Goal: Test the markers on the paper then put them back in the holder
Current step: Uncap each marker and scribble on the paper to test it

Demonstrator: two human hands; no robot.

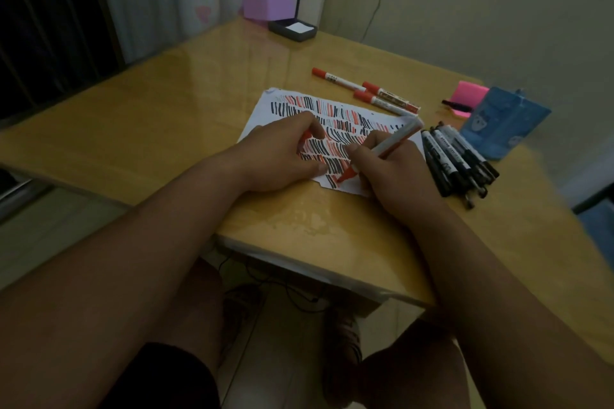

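The wooden table (166, 129) lies under both forearms, its near edge crossing below the wrists. The paper (265, 106) lies flat on it beneath both hands, covered in rows of short red and black strokes, with a bare white strip near the right hand's pen tip.

Beyond the right hand and to its right, the blue holder (508, 119) sits near the table's far right edge; whether it stands or lies tipped I cannot tell. Far beyond the left hand, at the back of the table, a purple box (267, 7) stands with a black tray (292, 28) holding white paper just beside it. Just to the right of the right hand, off the paper's edge, lies a bunch of black markers (455, 159), roughly side by side and touching. Just beyond the holder's left side is a pink sticky-note pad (470, 96) with a small dark object on it. Beyond both hands, past the paper's far edge, lie three loose red markers (335, 79), capped.

The hands are close together but apart. The right hand (388, 173) grips an uncapped red marker (395, 143) in a writing hold, slanted, its red tip on the paper between the two hands. The left hand (282, 156) rests palm-down on the paper, fingers curled, with a red cap (305, 138) pinched between them.
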